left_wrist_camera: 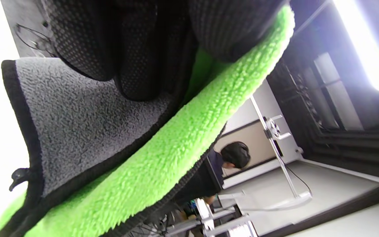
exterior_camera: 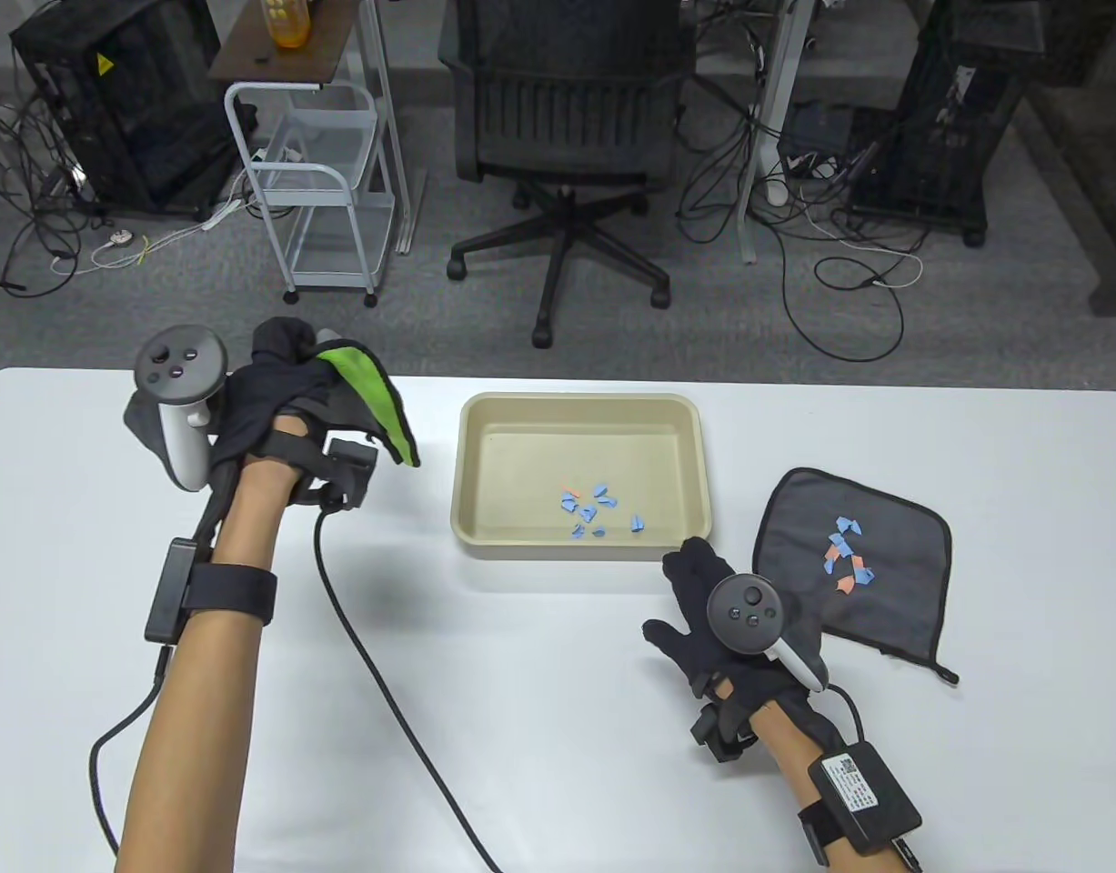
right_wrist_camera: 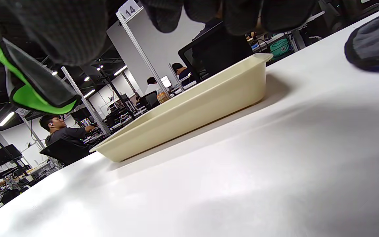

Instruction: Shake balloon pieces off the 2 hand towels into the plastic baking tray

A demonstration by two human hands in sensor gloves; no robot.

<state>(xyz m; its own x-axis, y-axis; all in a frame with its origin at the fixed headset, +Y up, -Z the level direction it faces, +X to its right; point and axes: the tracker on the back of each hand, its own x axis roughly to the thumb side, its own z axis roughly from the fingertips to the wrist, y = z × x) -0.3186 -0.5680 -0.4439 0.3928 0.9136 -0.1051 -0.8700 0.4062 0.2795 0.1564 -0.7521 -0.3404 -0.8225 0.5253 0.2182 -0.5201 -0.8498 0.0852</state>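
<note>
My left hand (exterior_camera: 289, 386) grips a bunched green and grey hand towel (exterior_camera: 376, 405) above the table's far left; up close its green pile (left_wrist_camera: 176, 141) and grey side (left_wrist_camera: 77, 131) fold under my gloved fingers (left_wrist_camera: 137, 49). A cream plastic baking tray (exterior_camera: 580, 473) stands mid-table with several blue and orange balloon pieces (exterior_camera: 594, 509) inside. The second towel (exterior_camera: 853, 564), dark grey, lies flat to the right and carries more balloon pieces (exterior_camera: 849, 555). My right hand (exterior_camera: 703, 600) rests low between tray and grey towel, fingers straight and holding nothing.
The tray's long side (right_wrist_camera: 189, 108) and the grey towel's edge (right_wrist_camera: 373, 46) show in the right wrist view. A black cable (exterior_camera: 376, 673) runs from my left wrist across the table. An office chair (exterior_camera: 571, 155) and a wire cart (exterior_camera: 316, 191) stand beyond the far edge.
</note>
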